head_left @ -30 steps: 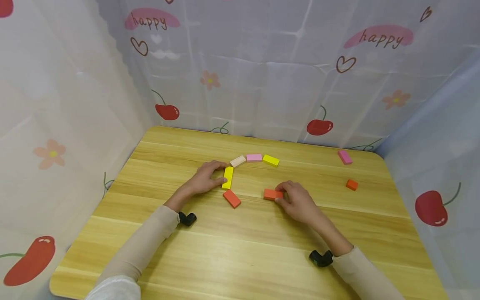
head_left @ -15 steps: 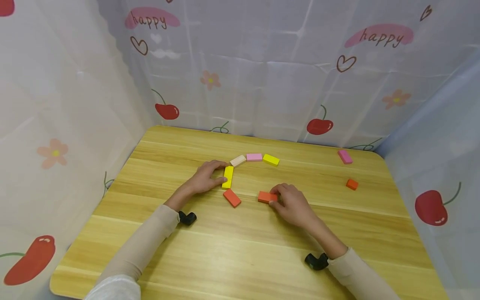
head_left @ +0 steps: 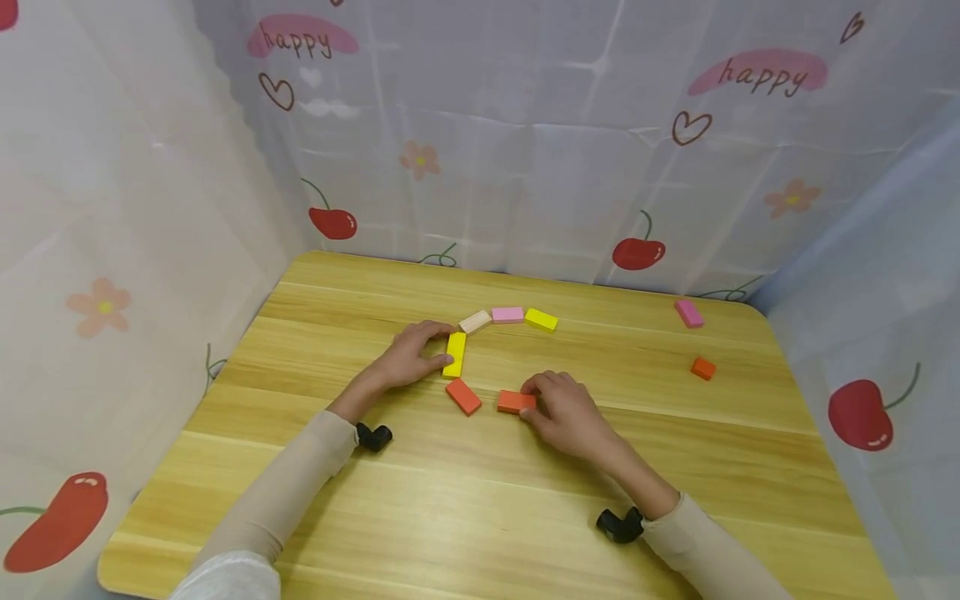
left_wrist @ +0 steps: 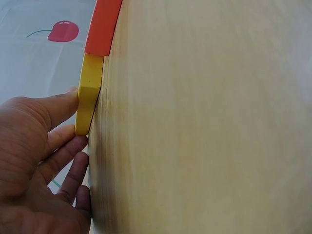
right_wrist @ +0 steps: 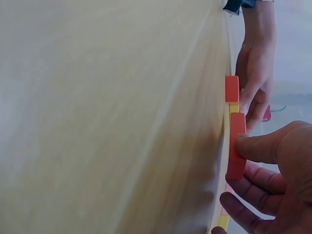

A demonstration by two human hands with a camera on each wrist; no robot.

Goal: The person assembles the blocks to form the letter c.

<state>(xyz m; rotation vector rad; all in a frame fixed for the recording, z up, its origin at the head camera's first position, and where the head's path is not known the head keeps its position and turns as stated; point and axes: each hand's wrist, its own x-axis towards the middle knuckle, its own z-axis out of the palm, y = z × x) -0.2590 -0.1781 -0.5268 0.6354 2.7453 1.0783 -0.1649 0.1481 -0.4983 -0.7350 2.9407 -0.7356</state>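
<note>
My left hand (head_left: 405,360) holds a yellow block (head_left: 454,353) that lies on the table, thumb on its side and a finger at its far end. My right hand (head_left: 572,415) pinches a red block (head_left: 513,402) by its right end, thumb against its near face. In the right wrist view this red block (right_wrist: 237,146) is low over the tabletop, its far end close to a second red block (right_wrist: 232,88). That second block (head_left: 463,397) lies slanted at the near end of the yellow one. A plain wood, a pink (head_left: 507,315) and another yellow block continue the curve behind.
At the right of the wooden table (head_left: 450,517) lie a pink block (head_left: 689,313) and a small orange block (head_left: 703,368). A printed curtain (head_left: 525,167) stands along the back and both sides. Black wrist mounts (head_left: 621,525) project near both sleeves.
My right hand has carried its red block left and slightly nearer, towards the slanted red block. My left hand has stayed at the yellow block.
</note>
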